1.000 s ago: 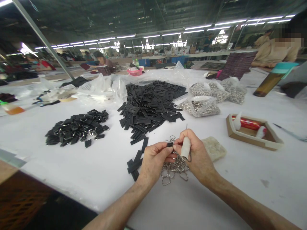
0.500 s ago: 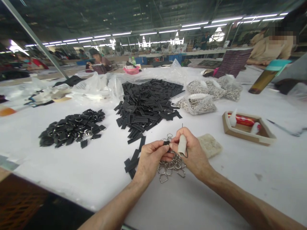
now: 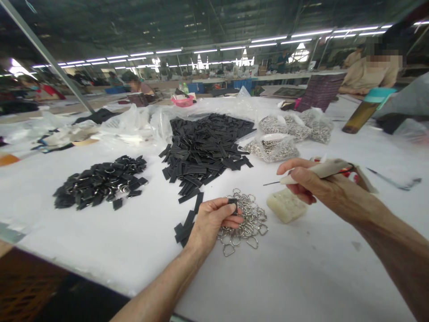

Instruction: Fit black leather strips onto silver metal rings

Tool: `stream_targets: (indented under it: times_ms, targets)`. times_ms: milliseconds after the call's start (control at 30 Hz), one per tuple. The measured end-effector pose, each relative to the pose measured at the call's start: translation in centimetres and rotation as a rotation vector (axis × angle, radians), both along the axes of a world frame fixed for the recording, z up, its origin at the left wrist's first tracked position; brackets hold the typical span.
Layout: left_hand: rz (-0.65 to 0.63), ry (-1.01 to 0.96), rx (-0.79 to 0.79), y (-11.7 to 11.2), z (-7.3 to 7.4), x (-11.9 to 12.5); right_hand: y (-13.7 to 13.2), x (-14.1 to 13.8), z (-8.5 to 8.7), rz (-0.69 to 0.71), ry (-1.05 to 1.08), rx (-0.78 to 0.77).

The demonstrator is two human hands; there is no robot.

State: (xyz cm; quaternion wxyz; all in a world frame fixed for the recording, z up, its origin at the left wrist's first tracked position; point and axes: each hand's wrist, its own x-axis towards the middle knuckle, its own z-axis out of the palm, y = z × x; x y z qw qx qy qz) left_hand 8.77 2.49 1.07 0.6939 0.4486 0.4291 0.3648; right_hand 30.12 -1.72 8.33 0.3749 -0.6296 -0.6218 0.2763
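Note:
My left hand [image 3: 214,218] is closed, pinching a small folded black strip [image 3: 232,202] just above a loose heap of metal D-rings [image 3: 247,219]. My right hand [image 3: 313,183] is raised to the right, shut on a thin-tipped tool with a taped handle [image 3: 317,171], its point aimed left. Under that hand lies a pale waxy block [image 3: 285,205]. A few black strips [image 3: 187,221] lie by my left wrist.
A big pile of black strips [image 3: 208,145] and bags of metal rings [image 3: 278,145] lie farther back. Finished black pieces with rings [image 3: 100,181] are heaped at left. A cardboard tray [image 3: 363,179] and a bottle [image 3: 363,111] stand right. Other people sit at far tables.
My right hand has pulled away from the left one and swung up to the right with the tool. The left hand keeps the black strip over the rings.

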Motion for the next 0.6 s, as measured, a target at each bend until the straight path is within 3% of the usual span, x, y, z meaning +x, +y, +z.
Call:
stream_targets:
  times_ms: [100, 233, 367, 600]
  targets:
    - [-0.019, 0.014, -0.004, 0.0, 0.0, 0.1, -0.4, 1.1, 1.1, -0.087, -0.140, -0.040]
    - [-0.010, 0.039, -0.020, 0.1, 0.2, 0.2, -0.9, 3.1, 1.3, -0.133, -0.142, -0.144]
    - [-0.026, 0.061, -0.019, 0.4, 0.1, 0.2, -1.3, 4.3, 0.1, -0.130, -0.107, -0.170]
    - [-0.052, 0.049, -0.015, 0.4, 0.1, 0.1, -0.7, 4.3, -2.0, -0.186, -0.214, -0.230]
